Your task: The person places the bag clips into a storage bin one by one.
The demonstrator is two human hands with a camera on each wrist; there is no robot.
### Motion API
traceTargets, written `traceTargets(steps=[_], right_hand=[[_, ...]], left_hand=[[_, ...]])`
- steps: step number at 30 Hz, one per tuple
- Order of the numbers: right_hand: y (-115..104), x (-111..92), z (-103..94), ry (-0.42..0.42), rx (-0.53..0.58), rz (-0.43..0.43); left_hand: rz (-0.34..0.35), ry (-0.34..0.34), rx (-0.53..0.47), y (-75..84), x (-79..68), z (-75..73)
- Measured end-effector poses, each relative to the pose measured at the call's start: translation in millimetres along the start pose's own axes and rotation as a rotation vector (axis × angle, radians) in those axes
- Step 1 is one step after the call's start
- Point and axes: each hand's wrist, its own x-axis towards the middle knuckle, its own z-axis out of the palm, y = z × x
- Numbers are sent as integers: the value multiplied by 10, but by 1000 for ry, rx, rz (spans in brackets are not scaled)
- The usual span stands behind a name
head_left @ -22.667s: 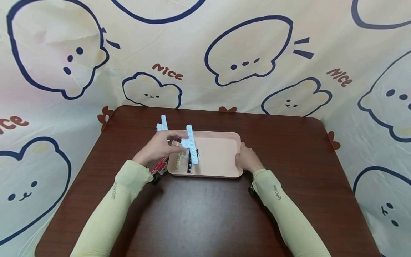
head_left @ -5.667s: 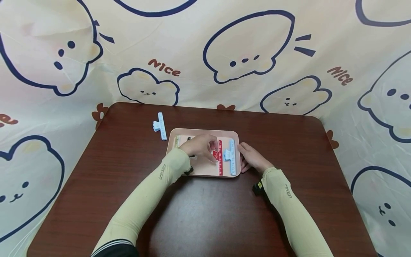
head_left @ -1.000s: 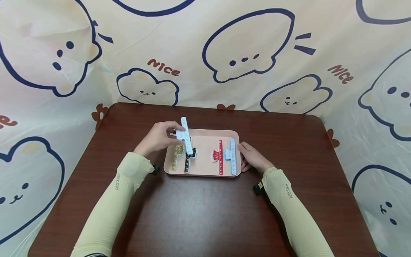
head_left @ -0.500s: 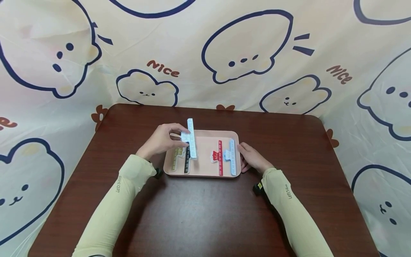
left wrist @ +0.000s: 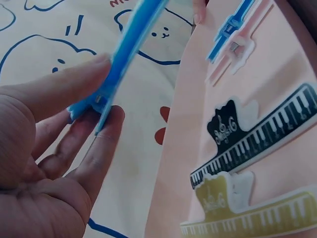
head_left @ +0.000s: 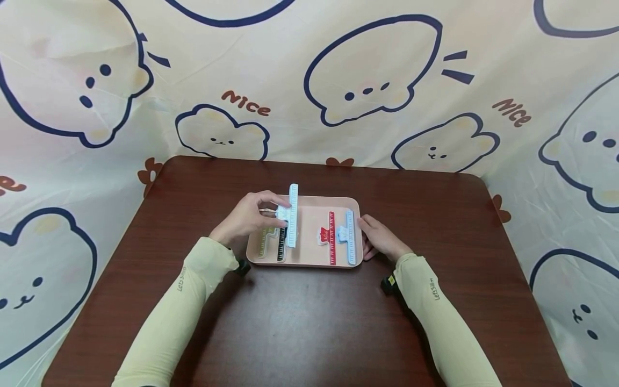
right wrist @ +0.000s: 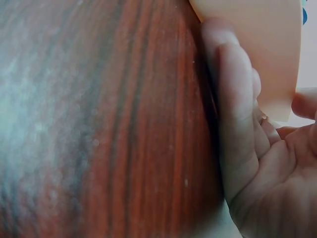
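My left hand [head_left: 245, 214] pinches a light blue piano-key music clip [head_left: 292, 215] by its handle, between thumb and fingers. The clip hangs above the left half of the pink tray [head_left: 308, 255]; its long bar points toward and away from me. In the left wrist view, this raised clip [left wrist: 126, 54] is apart from the tray. Below it lie a black clip [left wrist: 233, 129] and a gold clip [left wrist: 247, 215], side by side. My right hand [head_left: 382, 236] grips the tray's right edge, with the tray wall [right wrist: 272, 54] between thumb and fingers in the right wrist view.
On the tray's right side lie a red clip [head_left: 331, 236] and another blue clip [head_left: 350, 236], bars parallel. The tray stands on a dark brown wooden table [head_left: 309, 322]. A patterned curtain [head_left: 290, 64] surrounds the table's back and sides.
The blue clip, on the table at the tray's upper left several seconds ago, is now in my left hand. Over the last second it moved right and toward me. My right hand stayed put.
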Motion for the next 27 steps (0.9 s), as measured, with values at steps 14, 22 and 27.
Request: traceTargets(steps=[14, 22, 27], right_hand=[[26, 11, 5, 9, -14, -13], [37, 25, 5, 8, -5, -21], [44, 30, -1, 6, -4, -21]], left_hand=[[-6, 53, -81, -109, 17, 43], [-7, 56, -87, -115, 9, 64], [-17, 48, -66, -102, 21, 101]])
